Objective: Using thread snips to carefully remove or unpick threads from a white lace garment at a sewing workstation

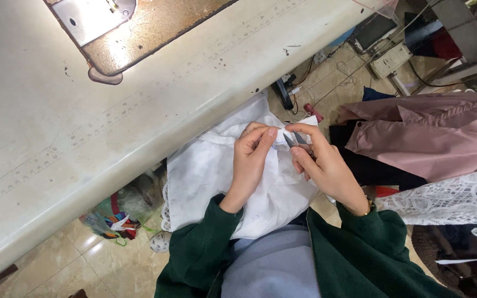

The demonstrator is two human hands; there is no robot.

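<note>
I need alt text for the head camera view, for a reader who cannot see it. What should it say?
Seen from above, a person in green sleeves holds white cloth in the lap: the left hand pinches an edge, and the right hand holds small metal snips against it. A cream sewing table lies ahead, and pink clothes and white lace are piled at the right.

A long cream-coloured desk (139,110) with a rounded front edge crosses the view, its top scuffed and marked with a faint printed ruler line along the edge. Set into it is a worn brown, rust-speckled rectangular panel (155,27), and on that lies a shiny metal plate (92,16). Below, the glossy beige tiled floor (78,259) carries a heap of colourful fabric scraps (114,218) and, farther off, black cables (305,77) beside a beige box (391,59).
</note>
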